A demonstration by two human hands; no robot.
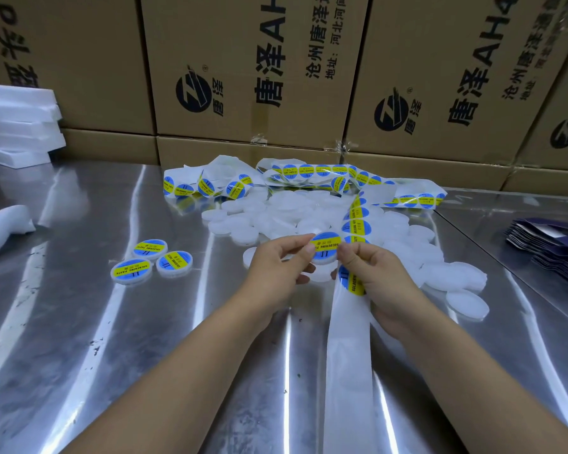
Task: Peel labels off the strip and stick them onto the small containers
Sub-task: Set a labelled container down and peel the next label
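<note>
Left hand point(276, 267) is pinching the container point(322, 262) just in front of the blank pile point(292, 211), right hand point(374, 276) is pinching the label point(324, 245) onto it. I'd be centering first, then smoothing outward.

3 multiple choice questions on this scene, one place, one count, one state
1. Where are the labelled containers relative to the left hand? A to its left B to its right C under it
2. How many labelled containers lie there? A one B three C six
3. The left hand is: A open, touching nothing B pinching the held container with the right hand C curled, empty

1 A: they lie on the table left of it.
2 B: three blue-and-yellow tops show.
3 B: fingertips of both hands pinch its edges.
</note>
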